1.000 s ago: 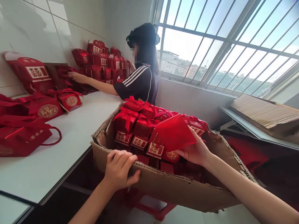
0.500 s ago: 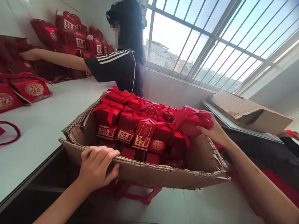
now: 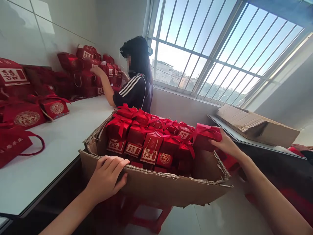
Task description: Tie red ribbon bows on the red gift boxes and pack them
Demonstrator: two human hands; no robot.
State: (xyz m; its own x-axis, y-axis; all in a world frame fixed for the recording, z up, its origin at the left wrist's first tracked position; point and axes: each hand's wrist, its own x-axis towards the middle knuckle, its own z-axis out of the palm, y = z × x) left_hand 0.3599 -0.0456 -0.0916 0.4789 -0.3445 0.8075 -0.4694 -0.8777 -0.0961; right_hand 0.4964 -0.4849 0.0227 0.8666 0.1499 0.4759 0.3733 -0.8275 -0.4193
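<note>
Beside a white counter (image 3: 61, 147) under a barred window, the left hand (image 3: 107, 178) grips the near edge of a torn cardboard box (image 3: 171, 186). The right hand (image 3: 226, 145) holds a red gift box (image 3: 204, 137) over the far right corner; the ragged wall could buckle and spill the pile.

Left hand (image 3: 107, 178) curled gripping — right hand (image 3: 223, 143) clasping.

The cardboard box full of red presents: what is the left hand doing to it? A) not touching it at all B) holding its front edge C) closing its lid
B: the left hand has its fingers curled over the front edge of the cardboard box, while the right hand holds a small red gift box.
</note>
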